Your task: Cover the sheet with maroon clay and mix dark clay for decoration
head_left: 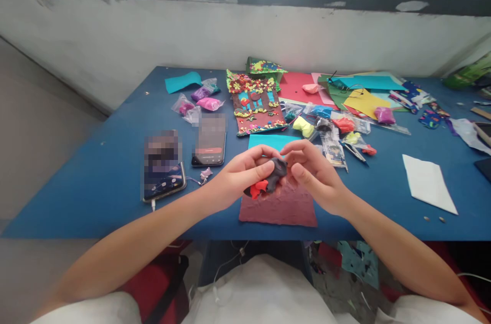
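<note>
Left hand (240, 177): thumb and fingers clasping clay. Far, decorated panel (258, 104), thickly covered, seemingly done. Near, red clay (258, 189), then dark grey clay (276, 176), above maroon sheet (278, 213); clay unshaped, sheet plain: looks early. Right hand (320, 178) half-curled beside; grip, can't tell. Clay's underside hidden.
</note>
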{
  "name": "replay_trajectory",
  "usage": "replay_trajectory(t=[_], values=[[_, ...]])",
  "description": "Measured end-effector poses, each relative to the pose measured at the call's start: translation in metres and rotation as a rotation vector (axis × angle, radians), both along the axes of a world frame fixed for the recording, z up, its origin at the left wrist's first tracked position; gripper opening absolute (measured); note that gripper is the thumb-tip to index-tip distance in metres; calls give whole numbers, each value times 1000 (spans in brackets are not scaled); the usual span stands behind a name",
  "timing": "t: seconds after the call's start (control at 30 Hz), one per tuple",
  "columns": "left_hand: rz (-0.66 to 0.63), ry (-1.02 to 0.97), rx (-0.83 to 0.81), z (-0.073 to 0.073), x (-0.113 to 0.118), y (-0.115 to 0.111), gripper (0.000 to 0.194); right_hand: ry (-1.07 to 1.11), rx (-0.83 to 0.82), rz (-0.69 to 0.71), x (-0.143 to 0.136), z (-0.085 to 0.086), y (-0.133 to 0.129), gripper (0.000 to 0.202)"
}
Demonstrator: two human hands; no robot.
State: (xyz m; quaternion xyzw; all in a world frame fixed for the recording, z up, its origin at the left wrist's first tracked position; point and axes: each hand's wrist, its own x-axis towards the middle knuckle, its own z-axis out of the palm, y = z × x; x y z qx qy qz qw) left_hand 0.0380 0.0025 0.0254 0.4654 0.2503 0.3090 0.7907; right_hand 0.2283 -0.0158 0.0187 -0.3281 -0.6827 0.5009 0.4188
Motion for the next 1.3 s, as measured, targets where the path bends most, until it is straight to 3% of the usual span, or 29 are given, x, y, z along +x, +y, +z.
replay_trajectory(t=[0.1,0.27,0.5,0.63,0.87,1.07,1.3], values=[[5,-3,48,-2,2,0,42,-37,47,-3,-1,1,-1,28],[58,71,69,-5,1,-3,45,-216,215,-61,-5,-5,2,41],[-123,147,108,-9,-2,0,55,-308,351,-158,0,-9,10,34],[-150,177,30,-3,-2,3,47,-260,383,-233,2,-8,13,34],[-53,250,32,8,0,3,45,-141,309,-187,3,-6,13,27],[42,324,200,4,4,3,40,-150,97,-61,-1,-5,13,42],[67,416,260,6,6,3,39,-20,-116,-2,-4,-11,16,39]])
